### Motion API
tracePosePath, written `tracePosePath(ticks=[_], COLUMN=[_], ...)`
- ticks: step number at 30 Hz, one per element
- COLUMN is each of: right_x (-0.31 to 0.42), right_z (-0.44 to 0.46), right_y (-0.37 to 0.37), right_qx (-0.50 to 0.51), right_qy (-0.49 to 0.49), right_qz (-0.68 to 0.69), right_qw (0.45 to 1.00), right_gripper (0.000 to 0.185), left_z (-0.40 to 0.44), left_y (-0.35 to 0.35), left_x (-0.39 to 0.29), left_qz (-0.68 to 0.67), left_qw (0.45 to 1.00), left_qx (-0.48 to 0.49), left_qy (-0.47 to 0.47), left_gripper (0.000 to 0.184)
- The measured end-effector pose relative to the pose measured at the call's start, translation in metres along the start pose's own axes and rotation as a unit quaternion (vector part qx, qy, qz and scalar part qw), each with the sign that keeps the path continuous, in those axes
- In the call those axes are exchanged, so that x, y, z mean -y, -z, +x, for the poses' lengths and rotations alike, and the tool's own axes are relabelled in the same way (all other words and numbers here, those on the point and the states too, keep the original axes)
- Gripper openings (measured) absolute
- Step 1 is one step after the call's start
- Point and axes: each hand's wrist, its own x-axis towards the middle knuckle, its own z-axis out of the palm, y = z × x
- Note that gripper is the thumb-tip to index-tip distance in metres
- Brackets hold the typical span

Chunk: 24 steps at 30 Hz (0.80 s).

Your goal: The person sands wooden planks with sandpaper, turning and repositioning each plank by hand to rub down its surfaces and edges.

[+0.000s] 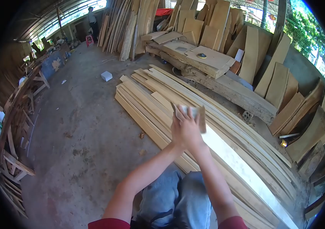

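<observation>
My left hand point(177, 129) and my right hand point(192, 131) are together, one overlapping the other, over the long boards. Under the fingers is a sheet of sandpaper point(201, 119), pale on the face and brown at its curled-up edges. The hands press it on a long light board point(238, 164), which runs from beyond the hands down to the lower right and shines in the sun. Overlapping fingers hide part of the sheet, and it is slightly blurred.
More long planks point(139, 110) lie side by side around the board. Behind them, a rough timber slab bench point(223, 86) carries a round disc point(201, 55). Boards point(246, 53) lean on the wall. A white box point(106, 76) sits on the floor; a person point(92, 21) stands far back.
</observation>
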Motion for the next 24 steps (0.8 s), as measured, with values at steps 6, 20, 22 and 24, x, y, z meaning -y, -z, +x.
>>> tracePosePath(ticks=[6,20,22,24], right_x=[-0.027,-0.107,-0.084,-0.055], right_z=[-0.07,-0.247,-0.176,-0.105], right_y=[0.044,0.112,0.085,0.038], right_qx=[0.03,-0.083,0.0,0.011], right_qy=[-0.033,-0.485,-0.344,-0.134], right_qz=[-0.003,-0.049,0.002,0.019], right_qw=[0.999,0.869,0.939,0.991], right_gripper=[0.049,0.057,0.052,0.053], left_z=[-0.009,-0.004,-0.002,-0.002], left_y=[-0.024,-0.009,-0.009,-0.008], left_x=[-0.014,-0.013,-0.013,-0.013], left_qz=[0.014,0.032,0.046,0.036], left_qw=[0.988,0.985,0.985,0.986], left_qx=[-0.093,-0.075,-0.089,-0.084], left_qy=[0.12,0.149,0.138,0.142], left_gripper=[0.057,0.047,0.052,0.054])
